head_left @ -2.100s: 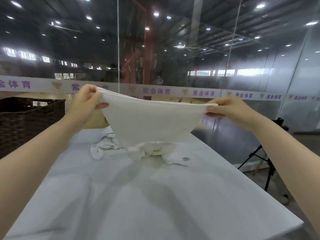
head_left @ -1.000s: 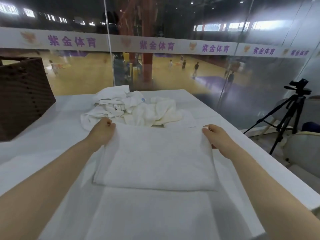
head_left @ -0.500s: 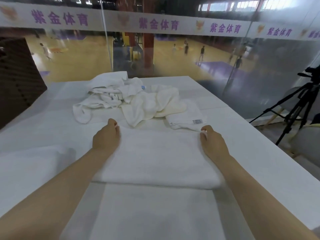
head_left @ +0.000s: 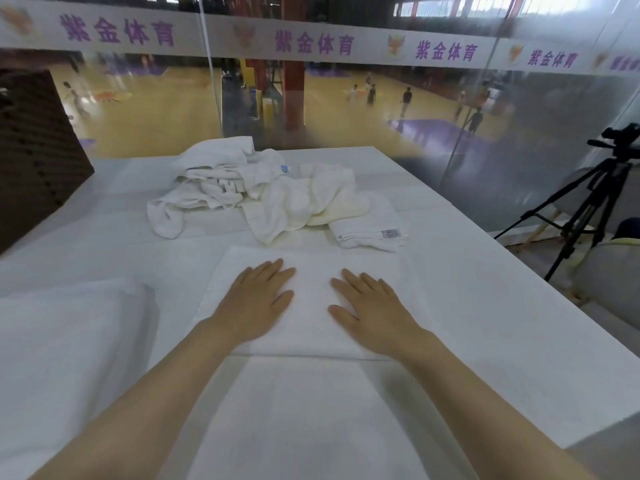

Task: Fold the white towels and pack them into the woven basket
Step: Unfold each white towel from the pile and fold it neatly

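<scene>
A white towel (head_left: 311,268) lies folded over on the white table (head_left: 485,306), its lower layer reaching toward me. My left hand (head_left: 254,303) and my right hand (head_left: 372,308) rest flat on its folded upper part, palms down, fingers spread, holding nothing. Behind it sits a heap of crumpled white towels (head_left: 263,192), with one loosely folded labelled towel (head_left: 369,225) at its right. The dark woven basket (head_left: 31,161) stands at the far left edge of the view, only partly visible.
Another white cloth (head_left: 69,334) lies at the left of the table. A glass wall (head_left: 415,116) runs behind the table. A camera tripod (head_left: 588,202) stands on the floor to the right, past the table's right edge.
The towel held up in the air was laid on the table and folded over. My hands left its far corners and moved inward onto its middle, now lying flat.
</scene>
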Tool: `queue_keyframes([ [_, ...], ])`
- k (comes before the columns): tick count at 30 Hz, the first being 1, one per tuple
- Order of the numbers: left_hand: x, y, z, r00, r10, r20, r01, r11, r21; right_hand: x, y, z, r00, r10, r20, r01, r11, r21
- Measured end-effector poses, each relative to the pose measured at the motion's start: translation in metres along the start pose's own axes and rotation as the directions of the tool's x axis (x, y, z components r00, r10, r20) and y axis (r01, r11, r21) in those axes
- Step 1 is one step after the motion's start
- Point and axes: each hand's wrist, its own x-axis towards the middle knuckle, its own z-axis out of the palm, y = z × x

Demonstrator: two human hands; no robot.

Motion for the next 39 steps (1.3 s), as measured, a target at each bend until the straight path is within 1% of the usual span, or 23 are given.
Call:
queue_keyframes([
  [4, -0.025, -0.028, 0.001, 0.998, -0.052, -0.037, 0.051, 0.998, -0.021, -0.023, 0.031, 0.005, 0.995, 0.092, -0.04, -0.09, 0.994, 0.054],
  [8, -0.034, -0.039, 0.001, 0.987, -0.161, -0.006, 0.161, 0.986, -0.049, -0.044, 0.053, 0.006, 0.976, 0.212, -0.047, -0.205, 0.97, 0.128],
  [10, -0.034, -0.039, 0.002, 0.988, -0.155, 0.0, 0.155, 0.987, -0.04, -0.048, 0.053, 0.007, 0.974, 0.22, -0.056, -0.212, 0.969, 0.129],
  [12, -0.034, -0.037, 0.0, 0.987, -0.161, 0.016, 0.161, 0.987, 0.003, -0.048, 0.055, 0.007, 0.979, 0.199, -0.036, -0.193, 0.972, 0.137],
  [14, -0.033, -0.032, -0.003, 0.98, -0.198, 0.001, 0.197, 0.976, 0.096, -0.045, 0.062, 0.001, 0.981, 0.196, 0.002, -0.191, 0.956, 0.222],
  [15, -0.032, -0.027, -0.006, 0.977, -0.211, -0.022, 0.212, 0.968, 0.134, -0.043, 0.066, -0.004, 0.978, 0.208, -0.008, -0.196, 0.937, 0.29],
  [16, -0.031, -0.019, -0.01, 0.977, -0.204, -0.054, 0.21, 0.966, 0.148, -0.04, 0.071, -0.009, 0.971, 0.234, -0.048, -0.201, 0.907, 0.371],
  [18, -0.027, 0.005, -0.011, 0.986, -0.124, -0.115, 0.136, 0.986, 0.101, -0.03, 0.079, -0.019, 0.934, 0.321, -0.158, -0.201, 0.836, 0.511],
  [19, -0.026, 0.02, -0.009, 0.988, -0.053, -0.142, 0.061, 0.997, 0.053, -0.023, 0.083, -0.023, 0.912, 0.362, -0.193, -0.21, 0.815, 0.539],
  [20, -0.025, 0.037, -0.006, 0.986, 0.033, -0.164, -0.034, 0.999, -0.003, -0.015, 0.087, -0.026, 0.897, 0.395, -0.197, -0.233, 0.802, 0.55],
  [22, -0.023, 0.076, 0.006, 0.96, 0.209, -0.187, -0.225, 0.972, -0.068, 0.003, 0.098, -0.03, 0.88, 0.453, -0.144, -0.306, 0.772, 0.557],
  [24, -0.022, 0.113, 0.017, 0.934, 0.324, -0.151, -0.338, 0.938, -0.077, 0.02, 0.105, -0.034, 0.859, 0.507, -0.072, -0.392, 0.741, 0.544],
  [26, -0.02, 0.142, 0.025, 0.894, 0.416, -0.165, -0.429, 0.902, -0.053, 0.033, 0.11, -0.038, 0.85, 0.525, -0.037, -0.439, 0.747, 0.5],
  [28, -0.018, 0.164, 0.032, 0.838, 0.506, -0.206, -0.51, 0.859, 0.037, 0.042, 0.113, -0.041, 0.858, 0.513, -0.014, -0.451, 0.767, 0.457],
  [31, -0.016, 0.184, 0.045, 0.76, 0.607, -0.232, -0.585, 0.795, 0.161, 0.051, 0.119, -0.047, 0.846, 0.526, 0.088, -0.507, 0.742, 0.439],
  [33, -0.013, 0.191, 0.051, 0.736, 0.637, -0.23, -0.601, 0.771, 0.211, 0.055, 0.121, -0.052, 0.837, 0.527, 0.146, -0.533, 0.726, 0.435],
  [36, -0.008, 0.197, 0.055, 0.721, 0.661, -0.206, -0.601, 0.746, 0.288, 0.059, 0.121, -0.055, 0.83, 0.526, 0.187, -0.554, 0.732, 0.398],
  [39, -0.008, 0.203, 0.053, 0.746, 0.644, -0.17, -0.573, 0.751, 0.328, 0.061, 0.117, -0.055, 0.832, 0.526, 0.176, -0.553, 0.764, 0.332],
])
